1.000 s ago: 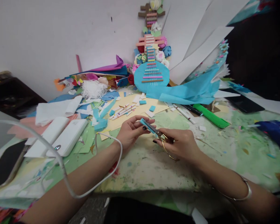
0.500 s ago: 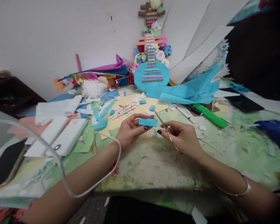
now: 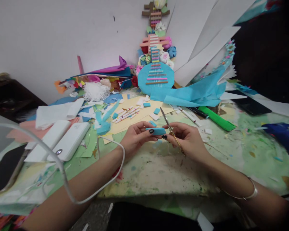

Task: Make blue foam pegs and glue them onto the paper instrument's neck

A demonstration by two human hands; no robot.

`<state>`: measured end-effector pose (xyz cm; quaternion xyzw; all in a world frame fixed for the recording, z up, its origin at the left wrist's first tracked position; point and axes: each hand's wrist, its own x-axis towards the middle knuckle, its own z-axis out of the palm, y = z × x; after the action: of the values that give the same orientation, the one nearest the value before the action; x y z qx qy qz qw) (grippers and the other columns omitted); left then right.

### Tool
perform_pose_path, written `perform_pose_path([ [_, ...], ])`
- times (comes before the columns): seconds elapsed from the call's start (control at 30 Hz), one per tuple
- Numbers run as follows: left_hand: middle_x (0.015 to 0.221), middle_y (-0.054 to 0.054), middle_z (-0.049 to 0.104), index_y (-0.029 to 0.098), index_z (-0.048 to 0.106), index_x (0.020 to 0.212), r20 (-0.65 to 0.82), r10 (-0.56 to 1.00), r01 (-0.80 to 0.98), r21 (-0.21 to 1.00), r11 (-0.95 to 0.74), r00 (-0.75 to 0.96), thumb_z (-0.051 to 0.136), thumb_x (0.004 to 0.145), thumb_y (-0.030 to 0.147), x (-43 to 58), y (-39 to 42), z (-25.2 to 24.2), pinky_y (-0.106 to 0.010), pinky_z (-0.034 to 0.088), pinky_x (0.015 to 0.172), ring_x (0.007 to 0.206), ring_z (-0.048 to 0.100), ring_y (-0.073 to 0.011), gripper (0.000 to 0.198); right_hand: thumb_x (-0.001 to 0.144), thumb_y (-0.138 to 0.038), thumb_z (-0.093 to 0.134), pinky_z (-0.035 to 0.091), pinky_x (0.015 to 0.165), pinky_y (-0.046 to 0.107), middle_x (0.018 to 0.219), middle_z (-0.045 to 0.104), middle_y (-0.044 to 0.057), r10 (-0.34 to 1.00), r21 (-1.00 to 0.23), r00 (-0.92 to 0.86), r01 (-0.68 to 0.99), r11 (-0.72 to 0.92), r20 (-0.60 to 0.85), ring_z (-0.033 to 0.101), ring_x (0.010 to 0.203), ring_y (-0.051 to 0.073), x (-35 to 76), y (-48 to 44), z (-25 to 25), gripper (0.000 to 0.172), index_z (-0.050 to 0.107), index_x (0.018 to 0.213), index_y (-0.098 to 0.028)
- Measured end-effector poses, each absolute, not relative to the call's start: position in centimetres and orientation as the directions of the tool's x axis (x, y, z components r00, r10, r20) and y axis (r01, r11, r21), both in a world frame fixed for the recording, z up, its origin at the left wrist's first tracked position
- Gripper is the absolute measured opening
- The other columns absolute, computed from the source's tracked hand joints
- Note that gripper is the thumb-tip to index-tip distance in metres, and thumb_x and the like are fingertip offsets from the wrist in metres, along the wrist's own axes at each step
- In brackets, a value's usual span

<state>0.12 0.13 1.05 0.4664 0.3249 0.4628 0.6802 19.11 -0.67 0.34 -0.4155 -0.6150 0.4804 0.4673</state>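
Between the thumb and fingers of my left hand [image 3: 137, 138] is a small blue paper-covered strip [image 3: 159, 131], its right end pointing toward my other hand. My right hand [image 3: 186, 139] is closed around a pair of gold-handled scissors [image 3: 170, 127], their blades together and pointing up and away. The right fingertips are at the strip's right end and seem to touch it. Just beyond the strip lie small blue pieces, one of them a blue block [image 3: 156, 111]. Behind stands a blue paper-covered lute-shaped craft [image 3: 144, 78] with coloured bars and strings.
White-and-brown sticks [image 3: 127, 115] lie on cream paper. On the left are white power banks [image 3: 69, 141], with a white cable [image 3: 62, 166] looping over my left forearm. A green roll [image 3: 216, 119], a dark phone [image 3: 251, 104] and a blue glue-gun-like tool [image 3: 283, 136] sit at right.
My hands have come closer together. The blue strip has tilted to a narrower edge, and my right fingertips have moved to its end. The scissors have swung more upright.
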Motion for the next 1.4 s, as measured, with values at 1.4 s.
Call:
perform_pose_path([
  [1.4,0.073,-0.003,0.065,0.015,0.058,0.084,0.02,0.928,-0.152,0.988,0.04,0.372,0.061,0.081,0.033,0.1,0.2,0.8,-0.025,0.043,0.058,0.057,0.058,-0.0102,0.019,0.073,-0.05,0.064,0.025,0.047,0.023,0.05,0.044,-0.004,0.901,-0.692,-0.392,0.599,0.404,0.187,0.034,0.049,0.009,19.6,-1.0,1.2,0.035,0.065,0.072,-0.015],
])
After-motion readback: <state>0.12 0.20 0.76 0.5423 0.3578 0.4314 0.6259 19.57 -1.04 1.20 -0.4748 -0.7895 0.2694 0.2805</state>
